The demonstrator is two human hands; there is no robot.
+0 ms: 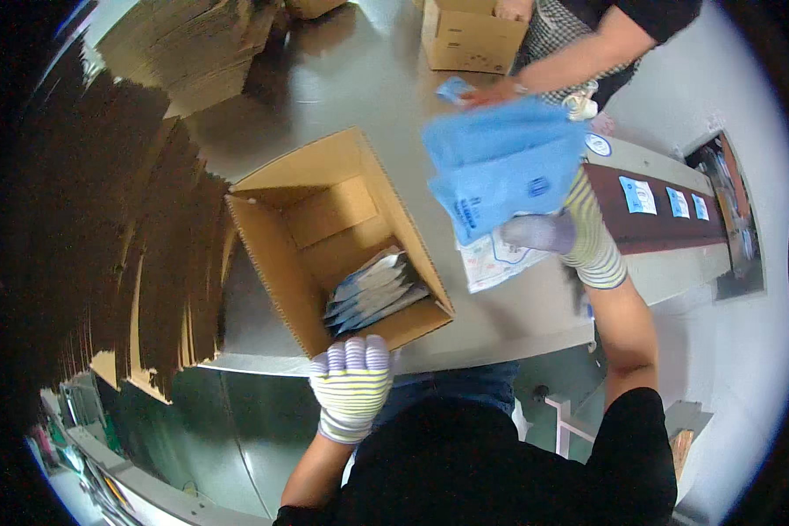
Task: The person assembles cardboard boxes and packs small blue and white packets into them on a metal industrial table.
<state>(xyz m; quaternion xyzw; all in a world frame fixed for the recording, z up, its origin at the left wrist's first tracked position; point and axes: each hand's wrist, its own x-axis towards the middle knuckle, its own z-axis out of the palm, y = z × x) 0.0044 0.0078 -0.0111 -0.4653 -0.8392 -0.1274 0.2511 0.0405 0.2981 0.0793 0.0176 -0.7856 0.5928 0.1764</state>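
My left hand (352, 386), in a striped knit glove, is closed over the near edge of an open cardboard box (276, 272). Several flat blue-and-silver pouches (377, 294) lean in an overlapping row at the near end inside that box. To the right, above the table, my gloved right hand (570, 235) grips a fanned stack of flat blue pouches (504, 167), slightly blurred. Its thumb lies across their near side. Beneath the stack shows a white printed pouch or sheet (491, 263), partly hidden; I cannot tell whether the hand holds it too.
Piled flat cardboard (140, 219) stands along the left side. A conveyor belt (622, 232) at right carries several blue-and-white pouches (637, 195). At the far side, a co-worker's arm (579, 66) reaches beside another cardboard box (473, 39). The metal table (517, 329) ends just before my body.
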